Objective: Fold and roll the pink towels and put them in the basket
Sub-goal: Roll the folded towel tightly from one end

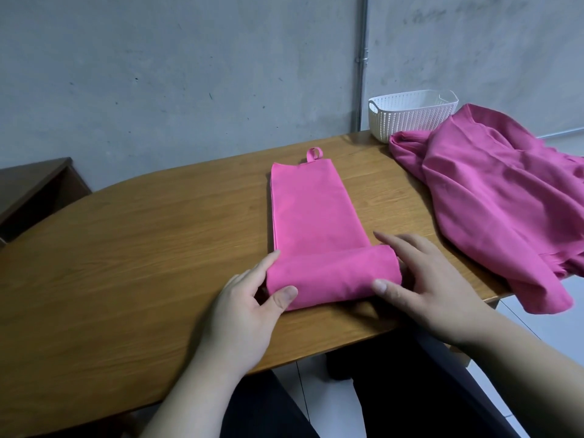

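The bright pink cloth towel (311, 216), folded into a long narrow strip, is laid flat near the middle of the brown oval wooden table (142, 248), with its length running from 12 to 6 o'clock. A small pink hanging loop (313, 154) is seen at the 12 o'clock end. The 6 o'clock end is wound into a thick roll (331, 276) lying across the strip, close to the table's near edge.

The roll is held at both ends. Its 9 o'clock end is enclosed by the grip of the left hand (243, 308), with the thumb pressed on the near face and the fingers laid along the far side. Its 3 o'clock end is clamped by the grip of the right hand (433, 279), with the thumb set on the near face and the fingers stretched out behind the roll. The roll thus lies between the two hands.

A crumpled heap of pink cloth towels (493, 197) is spread at 2 o'clock and hangs over the table's edge. A white perforated plastic basket (410, 118) is placed at 1 o'clock, touching the heap, before a grey concrete wall (189, 74).
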### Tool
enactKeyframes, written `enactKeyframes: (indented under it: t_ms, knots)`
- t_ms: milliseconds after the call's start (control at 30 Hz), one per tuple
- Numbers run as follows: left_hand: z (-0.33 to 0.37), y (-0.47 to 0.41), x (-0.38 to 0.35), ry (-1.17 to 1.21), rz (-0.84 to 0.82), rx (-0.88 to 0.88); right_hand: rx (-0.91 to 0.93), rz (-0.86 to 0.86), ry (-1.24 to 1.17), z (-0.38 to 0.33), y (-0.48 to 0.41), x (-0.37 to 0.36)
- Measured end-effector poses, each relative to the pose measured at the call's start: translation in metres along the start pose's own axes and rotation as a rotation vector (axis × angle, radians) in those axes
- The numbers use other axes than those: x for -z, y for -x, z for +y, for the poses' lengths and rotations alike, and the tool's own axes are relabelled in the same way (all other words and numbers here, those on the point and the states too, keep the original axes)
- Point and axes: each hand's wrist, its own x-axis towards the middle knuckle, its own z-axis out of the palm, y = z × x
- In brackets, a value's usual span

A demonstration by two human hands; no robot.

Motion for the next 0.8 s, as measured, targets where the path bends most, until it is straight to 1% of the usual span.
enactKeyframes:
  t_ms: [133, 300, 433, 567, 667, 800]
  knots:
    - [0.002, -0.001, 0.0, -0.028, 0.006, -0.017, 0.026, 0.017, -0.065, 0.002, 0.002, 0.002]
    - [0.002, -0.001, 0.001, -0.022, 0.03, -0.075, -0.011, 0.031, -0.026, -0.004, 0.001, 0.003]
    - [-0.001, 0.001, 0.004, 0.04, 0.05, -0.031, 0.0, 0.023, 0.006, -0.003, 0.0, 0.002]
    - [-0.008, -0.001, 0.001, 0.025, 0.057, 0.002, 0.006, 0.013, 0.033, -0.001, -0.003, -0.001]
    - [-0.006, -0.001, 0.0, 0.018, 0.067, 0.011, 0.043, 0.002, 0.004, 0.002, 0.0, 0.0]
    - [-0.003, -0.001, -0.002, -0.005, 0.089, -0.03, 0.092, 0.006, -0.072, 0.005, 0.001, -0.001]
